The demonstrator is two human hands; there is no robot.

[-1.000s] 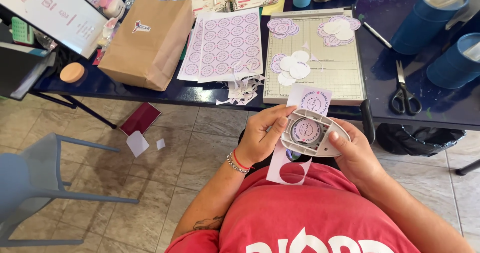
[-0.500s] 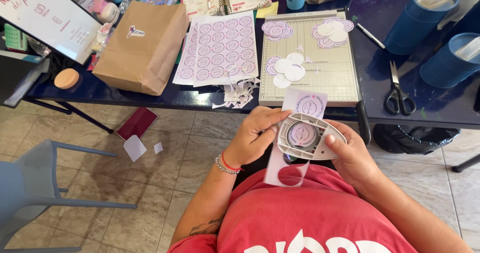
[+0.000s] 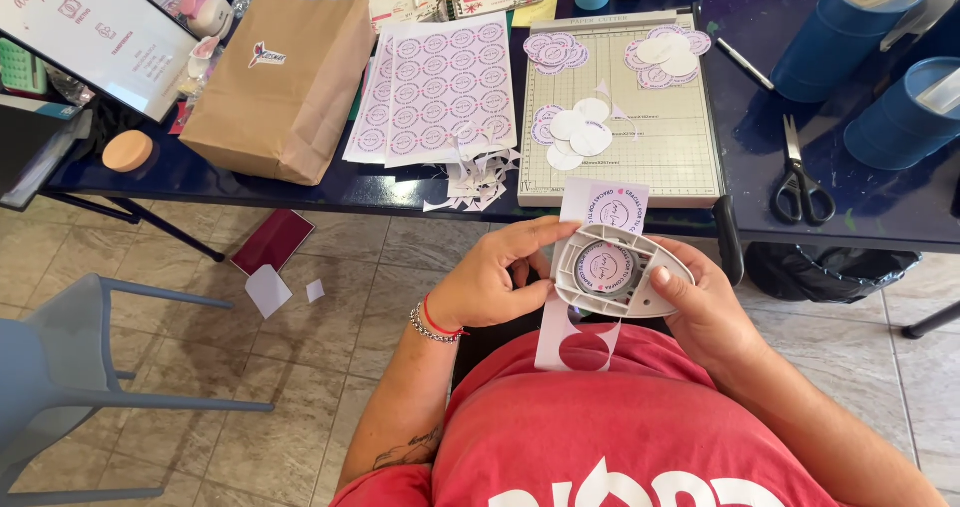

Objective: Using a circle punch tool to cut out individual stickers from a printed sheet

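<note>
Lining up printed strip (image 3: 598, 267) in round paper punch (image 3: 617, 270); left hand (image 3: 497, 279) fingers pinch strip edge, right hand (image 3: 706, 302) cradles punch. Next: centre design, squeeze.

The punch (image 3: 620, 270) is smooth white plastic, the strip (image 3: 580, 332) through it thin matt paper. The bag (image 3: 285, 87) is dull brown paper (creased), the counter (image 3: 880, 207) glossy dark blue, the scissors (image 3: 800, 182) black-handled metal.

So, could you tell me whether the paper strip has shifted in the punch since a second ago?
Cannot tell: the paper strip threads through the round punch just as before, with a cut-out hole below, and the head camera itself shifts against the cutting board.
</note>
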